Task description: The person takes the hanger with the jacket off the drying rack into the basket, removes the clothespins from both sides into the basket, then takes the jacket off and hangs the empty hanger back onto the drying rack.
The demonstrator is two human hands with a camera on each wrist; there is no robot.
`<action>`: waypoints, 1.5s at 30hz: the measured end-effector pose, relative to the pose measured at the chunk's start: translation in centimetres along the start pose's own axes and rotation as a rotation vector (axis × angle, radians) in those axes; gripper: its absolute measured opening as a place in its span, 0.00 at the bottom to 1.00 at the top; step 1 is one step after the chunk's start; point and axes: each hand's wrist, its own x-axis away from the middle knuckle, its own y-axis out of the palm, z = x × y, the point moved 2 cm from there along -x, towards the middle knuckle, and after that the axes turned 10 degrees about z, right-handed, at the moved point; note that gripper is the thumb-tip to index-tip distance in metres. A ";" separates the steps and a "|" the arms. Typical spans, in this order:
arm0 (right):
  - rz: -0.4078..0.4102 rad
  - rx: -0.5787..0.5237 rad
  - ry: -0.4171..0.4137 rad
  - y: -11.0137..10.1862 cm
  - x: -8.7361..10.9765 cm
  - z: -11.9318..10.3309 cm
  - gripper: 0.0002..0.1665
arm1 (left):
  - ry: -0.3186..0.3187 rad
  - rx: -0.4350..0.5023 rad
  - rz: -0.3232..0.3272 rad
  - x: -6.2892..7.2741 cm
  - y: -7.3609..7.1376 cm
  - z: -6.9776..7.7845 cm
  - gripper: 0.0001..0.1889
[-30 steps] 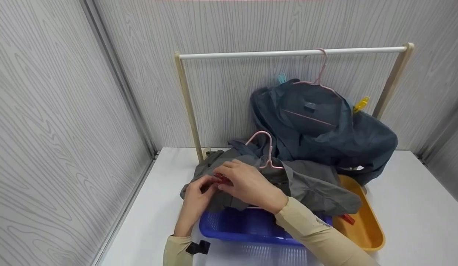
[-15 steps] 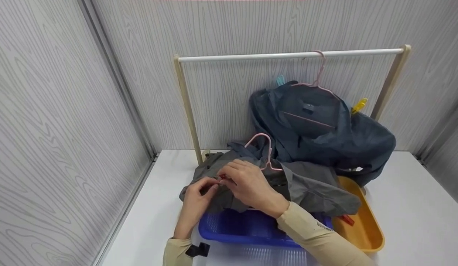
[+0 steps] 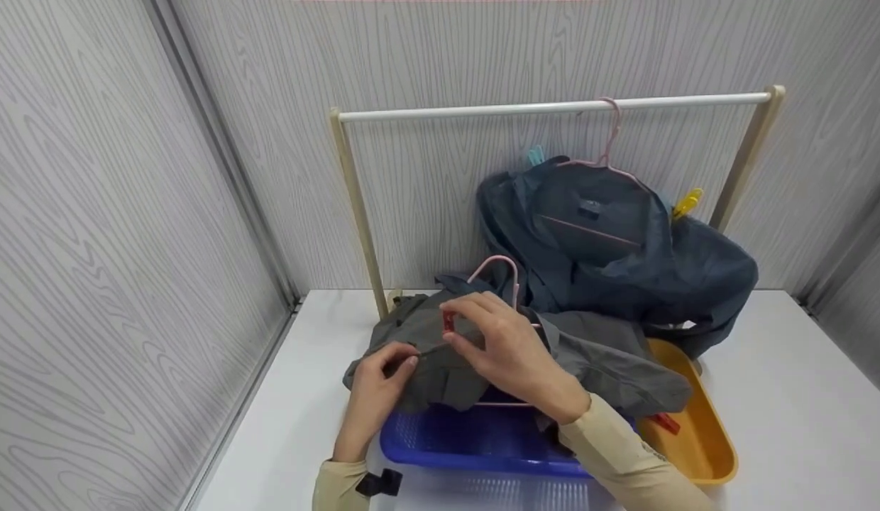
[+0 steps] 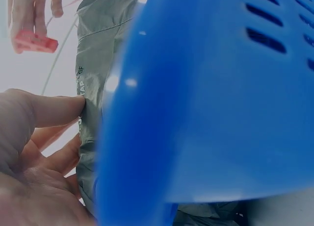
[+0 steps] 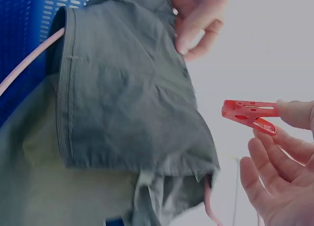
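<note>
My right hand (image 3: 514, 348) pinches a red clothespin (image 5: 249, 112) between thumb and fingers, held in the air apart from the cloth. My left hand (image 3: 377, 383) pinches the edge of a grey garment (image 3: 603, 355) at its left side; in the left wrist view thumb and fingers grip the fabric (image 4: 91, 108). A pink hanger (image 3: 514, 273) sits inside this garment, its hook sticking up. The garment lies across a blue basket (image 3: 482, 461), which hides part of the left wrist view.
Behind, a dark blue garment (image 3: 589, 255) hangs by a pink hanger from the rack's white rail (image 3: 468, 111). A light blue clothespin (image 3: 536, 155) and a yellow one (image 3: 687, 204) are on it. A yellow tray (image 3: 713, 454) holding a red clothespin (image 3: 666, 423) stands right of the basket.
My right hand has drawn away from my left hand, to the right, taking the red clothespin off the cloth. The left hand stays at the garment's edge.
</note>
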 end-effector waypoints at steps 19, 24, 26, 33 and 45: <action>0.237 -0.007 0.279 -10.3 6.3 1.5 0.23 | -0.027 0.032 0.011 0.8 -0.3 4.0 0.05; 0.340 0.105 0.382 -14.1 9.1 2.6 0.23 | -0.019 0.027 0.012 0.7 -0.1 4.0 0.05; 0.386 0.155 0.423 -15.6 10.2 3.2 0.23 | -0.013 0.029 0.014 0.7 -0.1 3.9 0.05; 0.420 0.299 0.554 -19.1 13.5 4.8 0.21 | -0.007 0.029 0.013 0.5 0.1 3.9 0.04; 0.167 0.384 0.612 -21.0 15.4 5.7 0.20 | -0.025 0.009 0.016 0.5 -0.4 3.9 0.05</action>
